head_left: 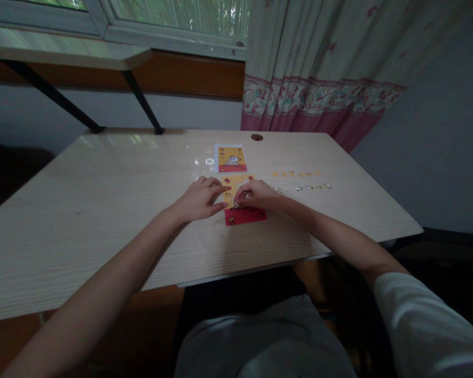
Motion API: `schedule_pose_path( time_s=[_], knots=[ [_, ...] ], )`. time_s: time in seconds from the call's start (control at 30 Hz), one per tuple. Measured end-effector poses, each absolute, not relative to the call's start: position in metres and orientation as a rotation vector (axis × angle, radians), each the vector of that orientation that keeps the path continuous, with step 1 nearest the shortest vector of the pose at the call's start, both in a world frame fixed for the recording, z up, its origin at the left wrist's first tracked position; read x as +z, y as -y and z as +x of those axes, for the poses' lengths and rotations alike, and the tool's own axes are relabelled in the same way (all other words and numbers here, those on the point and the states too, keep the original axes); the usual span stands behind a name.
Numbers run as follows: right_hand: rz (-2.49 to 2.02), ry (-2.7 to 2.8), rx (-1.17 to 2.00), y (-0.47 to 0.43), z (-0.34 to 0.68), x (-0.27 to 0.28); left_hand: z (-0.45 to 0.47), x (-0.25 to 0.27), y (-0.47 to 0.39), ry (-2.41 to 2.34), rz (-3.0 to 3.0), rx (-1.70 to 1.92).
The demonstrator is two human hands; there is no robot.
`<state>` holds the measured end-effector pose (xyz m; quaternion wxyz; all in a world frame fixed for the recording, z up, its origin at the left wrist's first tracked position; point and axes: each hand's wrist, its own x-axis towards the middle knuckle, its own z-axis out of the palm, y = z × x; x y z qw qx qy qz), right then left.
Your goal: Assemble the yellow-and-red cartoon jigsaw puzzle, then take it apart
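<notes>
A yellow and red jigsaw puzzle [246, 216], partly filled in, lies flat on the table in front of me. My left hand [201, 199] rests at its left edge, thumb and fingers apart, with the fingertips touching the picture. Over the middle of the puzzle, my right hand [256, 193] pinches a small whitish puzzle piece [235, 203] against the surface; the fingers cover most of it. Just beyond lies a reference picture [232, 159] of a white animal on yellow and red.
Loose puzzle pieces lie in two rows to the right, a yellow row [295, 174] and a mostly white row [313, 187]. The wooden table [102, 210] has a round cable hole [257, 137] at the back. A raised shelf [71, 50] stands back left; a curtain [319, 68] hangs behind.
</notes>
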<state>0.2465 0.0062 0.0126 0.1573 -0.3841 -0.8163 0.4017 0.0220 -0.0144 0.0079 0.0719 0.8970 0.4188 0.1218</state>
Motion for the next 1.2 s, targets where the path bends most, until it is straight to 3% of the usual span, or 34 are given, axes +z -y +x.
schedule_pose_path(
  time_s=[0.5,0.8,1.03,1.2],
  knots=[
    [-1.149,2.396,0.931,-0.005,0.250,0.021,0.037,0.009,0.021,-1.537,2.588,0.425],
    [-1.114,2.330,0.896,-0.045,0.328,0.048,0.035,0.006,0.022,-1.644,2.582,0.466],
    [-1.509,2.135,0.663,-0.055,0.416,0.054,0.038,0.007,0.022,-1.719,2.538,0.459],
    [-1.728,2.089,0.733,-0.051,0.456,0.048,0.039,0.010,0.022,-1.722,2.518,0.466]
  ],
)
